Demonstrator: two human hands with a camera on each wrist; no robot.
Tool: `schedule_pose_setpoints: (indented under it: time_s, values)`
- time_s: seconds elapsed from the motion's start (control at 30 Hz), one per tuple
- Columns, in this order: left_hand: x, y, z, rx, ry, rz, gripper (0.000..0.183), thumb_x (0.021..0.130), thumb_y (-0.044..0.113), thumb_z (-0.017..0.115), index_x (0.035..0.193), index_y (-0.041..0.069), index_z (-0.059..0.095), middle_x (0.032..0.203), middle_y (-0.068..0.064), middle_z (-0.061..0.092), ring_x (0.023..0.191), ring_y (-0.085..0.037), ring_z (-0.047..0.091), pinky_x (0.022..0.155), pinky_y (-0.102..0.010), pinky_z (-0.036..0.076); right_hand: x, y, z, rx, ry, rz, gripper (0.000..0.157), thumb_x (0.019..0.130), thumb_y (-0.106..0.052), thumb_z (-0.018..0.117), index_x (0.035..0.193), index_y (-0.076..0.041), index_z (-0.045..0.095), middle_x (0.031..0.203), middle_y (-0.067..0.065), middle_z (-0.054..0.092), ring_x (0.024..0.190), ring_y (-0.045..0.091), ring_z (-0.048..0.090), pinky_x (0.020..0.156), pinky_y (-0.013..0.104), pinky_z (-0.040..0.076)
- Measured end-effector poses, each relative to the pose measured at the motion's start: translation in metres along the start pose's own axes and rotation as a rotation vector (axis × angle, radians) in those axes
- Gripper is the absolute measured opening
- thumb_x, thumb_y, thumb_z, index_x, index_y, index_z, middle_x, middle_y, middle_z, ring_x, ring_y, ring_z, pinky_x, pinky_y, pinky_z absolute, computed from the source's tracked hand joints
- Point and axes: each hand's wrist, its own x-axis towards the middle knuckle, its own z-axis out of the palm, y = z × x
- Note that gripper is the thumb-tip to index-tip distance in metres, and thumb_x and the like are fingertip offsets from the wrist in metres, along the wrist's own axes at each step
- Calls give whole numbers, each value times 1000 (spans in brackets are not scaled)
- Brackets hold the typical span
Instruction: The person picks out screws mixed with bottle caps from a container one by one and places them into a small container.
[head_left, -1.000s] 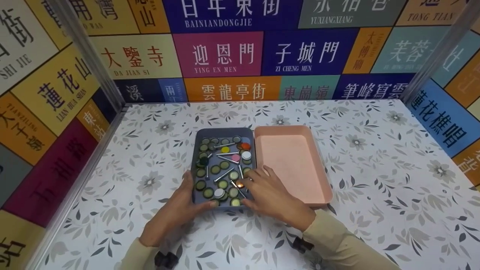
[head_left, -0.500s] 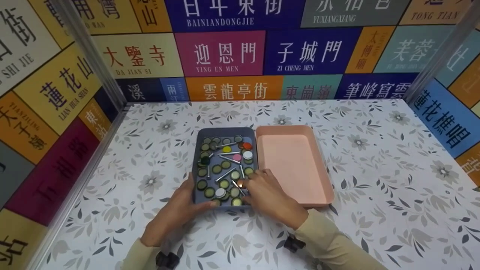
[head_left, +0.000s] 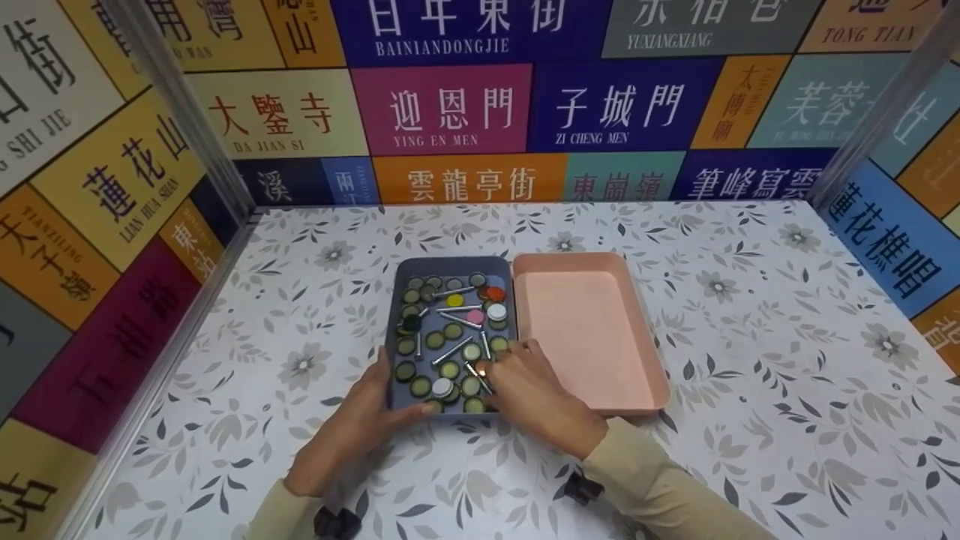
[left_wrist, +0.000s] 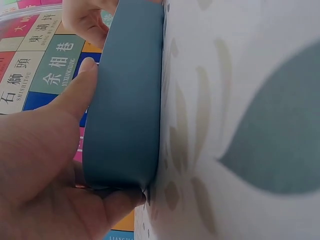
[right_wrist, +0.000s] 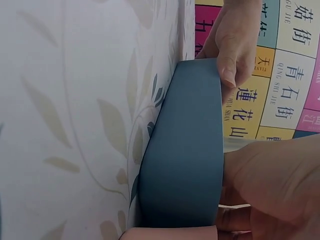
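Note:
The blue-grey tray (head_left: 399, 300) holds many bottle caps (head_left: 453, 331), several lying rim-up, and several slim silver screws (head_left: 453, 350). My left hand (head_left: 358, 412) grips the tray's near left corner, its thumb over the front rim and the fingers along the left side. In the left wrist view, that hand (left_wrist: 55, 150) reaches around the tray's outer wall. My right hand (head_left: 536, 386) dips its bent fingers into the tray's near right part, by a screw (head_left: 478, 376) and an orange cap (head_left: 481, 367). The right fingertips are hidden, so I cannot tell what they pinch.
A pink tray (head_left: 651, 352) stands against the right side of the blue-grey one. Both are on a white leaf-patterned tabletop (head_left: 765, 360). Panels with street-name signs (head_left: 442, 109) close off the back and both sides.
The right hand's fingers, more spread a second ago, have drawn together and bent down into the blue-grey tray. The left hand keeps its grip on the corner.

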Motion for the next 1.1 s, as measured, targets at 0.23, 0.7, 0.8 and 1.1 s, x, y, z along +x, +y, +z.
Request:
schedule_pose_setpoints:
  time_s: [0.23,0.7,0.8,1.1]
  values:
    - [-1,2,0,20,6,-25,119,79,36,85,161,4,5,153,-26,41,138,-38,46,120,-54,32,4,-1,0,-19,0,-3,20,77,-24,84,92,-13,76,83,9,74,88,29,62,82,43,43]
    - [-1,4,1,29,-3,-85,120,81,34,83,161,4,-1,158,-26,34,142,-38,41,121,-53,30,10,-6,1,-163,-21,-31,5,76,-7,76,79,-11,75,74,8,74,82,29,62,95,51,44]
    - [-2,4,0,37,3,-64,120,81,33,83,160,0,-2,156,-29,35,141,-41,42,120,-55,30,13,-8,-1,-177,-77,-16,3,77,-8,77,78,-11,75,75,7,74,84,28,64,100,53,43]
    - [-3,3,3,54,-5,-57,122,81,33,83,157,-7,-4,154,-36,31,141,-47,39,120,-57,29,12,-12,1,-215,-61,14,7,75,-5,76,73,-12,75,74,7,75,82,28,64,95,52,44]
